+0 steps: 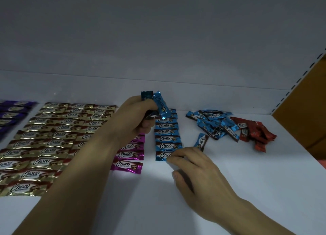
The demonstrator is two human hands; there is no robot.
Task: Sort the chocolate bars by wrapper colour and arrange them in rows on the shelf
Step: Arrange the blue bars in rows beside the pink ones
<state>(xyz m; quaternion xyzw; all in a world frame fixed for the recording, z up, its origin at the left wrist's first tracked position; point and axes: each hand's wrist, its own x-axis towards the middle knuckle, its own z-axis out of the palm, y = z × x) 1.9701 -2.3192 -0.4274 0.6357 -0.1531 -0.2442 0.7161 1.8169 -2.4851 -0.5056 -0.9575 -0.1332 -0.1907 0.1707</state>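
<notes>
The left hand (139, 118) was raised over the white shelf (229, 181), its fingers curled round a small bunch of blue bars (161, 105). The foremost one stood on end with "Choco" running down its wrapper. How many bars the bunch held could not be told.

Just below it ran a row of blue bars (166, 134), laid flat one after another towards the front, each wrapper reading "Choco" in white script. The right hand (194, 166) lay low on the shelf with its fingers bent. Its fingertips (172, 158) rested on the right end of the nearest blue bar (163, 156), while the thumb sat apart on the bare shelf and gripped nothing.

A single blue bar (201, 141) lay aslant just to the right of the row. Further right was a loose heap of blue bars (213, 123), and touching it a heap of red bars (254, 132).

Left of the blue row, partly hidden by the left forearm, was a row of pink bars (130, 155). Beyond that lay several rows of gold bars (53, 139), then purple bars (10, 114) at the edge. All the readable wrappers bore the same "Choco" name; the smaller print under it was too fine to read.
</notes>
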